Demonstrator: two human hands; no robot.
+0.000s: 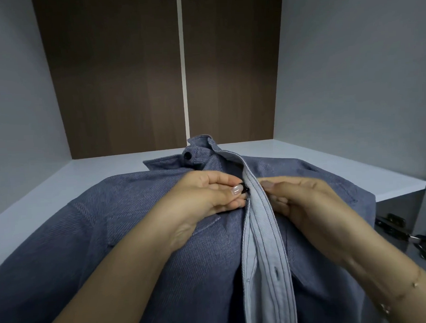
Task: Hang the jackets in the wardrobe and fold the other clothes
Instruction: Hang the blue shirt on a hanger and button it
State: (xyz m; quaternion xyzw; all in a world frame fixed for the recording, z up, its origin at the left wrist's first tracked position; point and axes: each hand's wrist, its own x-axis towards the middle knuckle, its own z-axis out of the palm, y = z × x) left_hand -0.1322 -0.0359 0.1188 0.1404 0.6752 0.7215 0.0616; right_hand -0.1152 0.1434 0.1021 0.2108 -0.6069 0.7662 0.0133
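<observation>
A blue denim jacket (pixel 142 251) is spread front-up across the lower half of the frame, laid on a pale shelf (pixel 60 179) inside a wardrobe. Its lighter inner placket (pixel 265 245) is turned outward down the lower centre, with a buttonhole (pixel 276 272) seen on it. A thin bracelet (pixel 414 284) is worn on the right wrist at lower right. At centre frame the left hand (pixel 206 193) is curled at the jacket's left front edge, a dark button (pixel 244 189) being pinched at its fingertips. The right hand (pixel 298 201) is curled round the placket edge just beside it, thumb on top, fabric being gripped; the two hands are nearly touching across the placket. Further up, the collar (pixel 201 149) is seen raised at upper centre, with a second dark button (pixel 187 155) on the collar stand. A metal door hinge (pixel 408 235) is visible at the right edge. At the top, the dark brown back panel (pixel 118 75) is split by a pale vertical seam (pixel 182 64), with grey side walls (pixel 11 97) at both sides.
</observation>
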